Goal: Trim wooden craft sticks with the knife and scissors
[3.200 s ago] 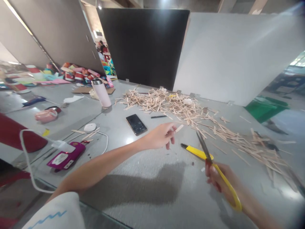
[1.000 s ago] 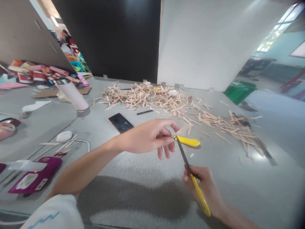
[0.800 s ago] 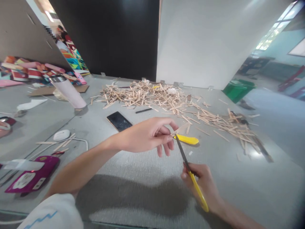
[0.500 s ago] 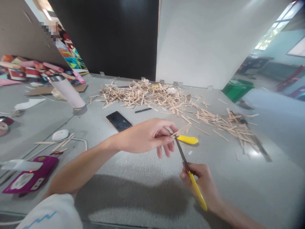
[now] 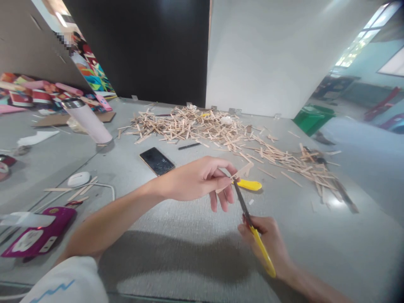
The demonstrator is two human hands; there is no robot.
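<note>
My left hand [image 5: 217, 181] is closed in a pinch on a thin, pale wooden stick [image 5: 243, 170] above the table. My right hand [image 5: 268, 237] grips a yellow-handled tool [image 5: 241, 200] with a long, narrow, dark metal end. That end reaches up to the stick beside my left fingertips, seemingly touching it. Fingers hide part of the tool, so its exact kind is unclear. Just behind my left fingertips lies a yellow, ribbed handle [image 5: 249, 184], its other end hidden by the hand.
Wooden sticks [image 5: 189, 126] lie heaped at the back and trail right. A phone [image 5: 157, 160], a dark thin rod [image 5: 188, 146] and a pale tumbler [image 5: 90, 122] are nearer. At left are a white earbud case [image 5: 78, 179], a cable and a purple device [image 5: 41, 231].
My left hand and the stick have shifted very slightly, with a little more of the stick showing past the fingers. The tool in my right hand stays at the stick.
</note>
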